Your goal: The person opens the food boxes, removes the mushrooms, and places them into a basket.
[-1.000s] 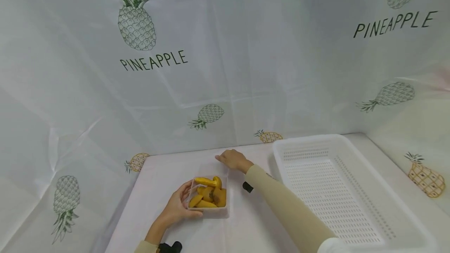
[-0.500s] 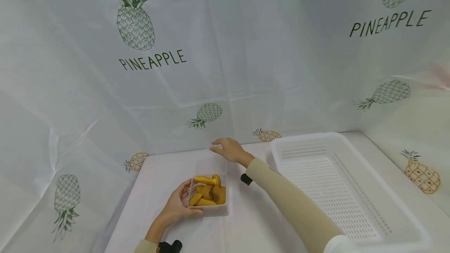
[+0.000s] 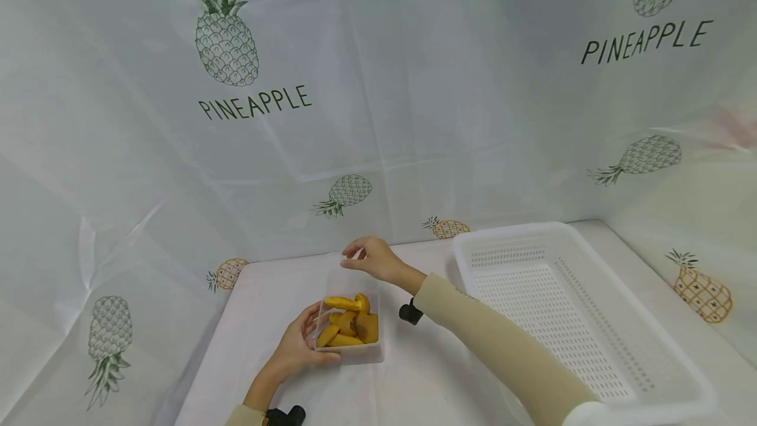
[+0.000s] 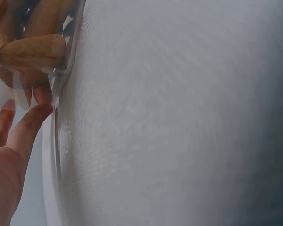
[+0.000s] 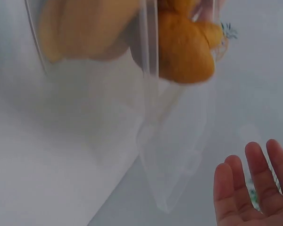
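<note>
A clear plastic box (image 3: pixel 368 354) stands on the table, filled with several yellow-brown mushrooms (image 3: pixel 342 304). My left hand (image 3: pixel 299 344) holds the box at its left side, fingers on the far left and thumb along the near edge. Seen from the left wrist, those fingers (image 4: pixel 30 127) press on the clear wall. A transparent lid (image 5: pixel 177 160) hangs open from the box's far edge. Just beyond and above the lid, my right hand (image 3: pixel 372 260) is raised with fingers apart from the thumb, holding nothing. From the right wrist, its fingertips (image 5: pixel 257 157) are apart from the lid.
A large white perforated basket (image 3: pixel 461 255) takes up the right side of the white table (image 3: pixel 254 301). Behind and beside the table hangs a pineapple-printed sheet (image 3: pixel 473 117). Each wrist bears a small black camera.
My right hand has moved left, rising and then lowering a little, and its fingers have spread from the thumb. The left hand and the box have stayed in place.
</note>
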A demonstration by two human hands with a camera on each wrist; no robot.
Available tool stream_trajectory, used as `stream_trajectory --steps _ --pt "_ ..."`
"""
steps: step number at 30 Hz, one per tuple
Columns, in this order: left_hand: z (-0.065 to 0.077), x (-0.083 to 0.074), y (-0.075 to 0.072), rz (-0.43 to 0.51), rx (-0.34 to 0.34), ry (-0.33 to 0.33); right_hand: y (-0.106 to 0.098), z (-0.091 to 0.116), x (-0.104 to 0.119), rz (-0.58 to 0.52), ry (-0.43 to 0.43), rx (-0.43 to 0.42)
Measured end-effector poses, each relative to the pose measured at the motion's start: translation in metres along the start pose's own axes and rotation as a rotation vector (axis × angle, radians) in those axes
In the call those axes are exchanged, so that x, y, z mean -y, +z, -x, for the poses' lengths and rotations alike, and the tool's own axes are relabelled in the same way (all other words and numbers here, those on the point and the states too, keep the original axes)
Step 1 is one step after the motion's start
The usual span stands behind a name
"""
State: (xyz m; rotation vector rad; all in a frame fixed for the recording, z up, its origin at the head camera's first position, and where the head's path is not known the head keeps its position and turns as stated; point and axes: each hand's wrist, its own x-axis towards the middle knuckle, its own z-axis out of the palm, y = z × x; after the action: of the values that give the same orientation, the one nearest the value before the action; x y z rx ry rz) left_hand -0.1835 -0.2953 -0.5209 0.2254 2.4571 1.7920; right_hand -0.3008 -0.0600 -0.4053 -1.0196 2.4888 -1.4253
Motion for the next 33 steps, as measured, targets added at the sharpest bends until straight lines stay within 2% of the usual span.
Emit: stream_trajectory --steps 6,11,19,33 --pt "-0.001 0.001 0.000 -0.001 0.001 0.007 0.010 0.011 0.002 0.009 -0.026 0.101" --pt "-0.001 0.002 0.001 0.006 -0.005 0.009 0.016 0.020 0.000 0.016 -0.017 0.152" --pt "0.000 0.003 0.002 0.012 -0.012 0.002 0.022 0.028 -0.007 0.027 0.018 0.181" --pt "0.000 0.004 0.002 0.042 -0.003 0.005 0.034 0.031 -0.011 0.079 -0.047 0.173"
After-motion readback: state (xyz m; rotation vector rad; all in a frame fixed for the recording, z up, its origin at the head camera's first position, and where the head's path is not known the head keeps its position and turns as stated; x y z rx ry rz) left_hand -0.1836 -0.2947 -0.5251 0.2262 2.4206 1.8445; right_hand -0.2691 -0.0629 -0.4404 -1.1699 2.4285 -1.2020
